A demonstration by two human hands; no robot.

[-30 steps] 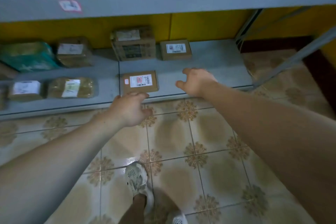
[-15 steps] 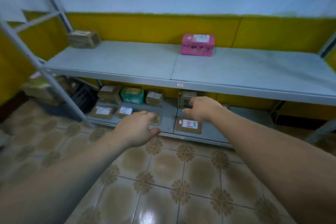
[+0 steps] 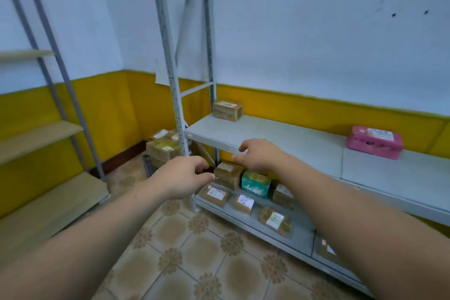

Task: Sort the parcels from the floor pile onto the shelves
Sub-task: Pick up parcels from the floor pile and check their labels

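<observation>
Both my arms reach forward and neither hand holds anything. My left hand (image 3: pixel 185 176) hangs with fingers loosely curled in front of the shelf post. My right hand (image 3: pixel 261 156) hovers, fingers relaxed, before the front edge of the grey middle shelf (image 3: pixel 280 139). That shelf carries a brown box (image 3: pixel 227 111) at its left end and a pink parcel (image 3: pixel 375 142) further right. The bottom shelf (image 3: pixel 299 236) holds several brown labelled parcels (image 3: pixel 215 194) and a teal packet (image 3: pixel 255 182). A pile of cardboard parcels (image 3: pixel 163 148) sits on the floor in the corner.
A grey upright shelf post (image 3: pixel 170 68) stands between me and the corner pile. A second rack with wooden shelves (image 3: pixel 41 129) lines the left wall. Patterned floor tiles (image 3: pixel 194 251) stretch below my arms. A dark crate (image 3: pixel 149 165) sits by the pile.
My view has risen and swung left, from the bottom shelf up to the corner. Both hands came away from the low parcels, empty, and now sit at middle-shelf height.
</observation>
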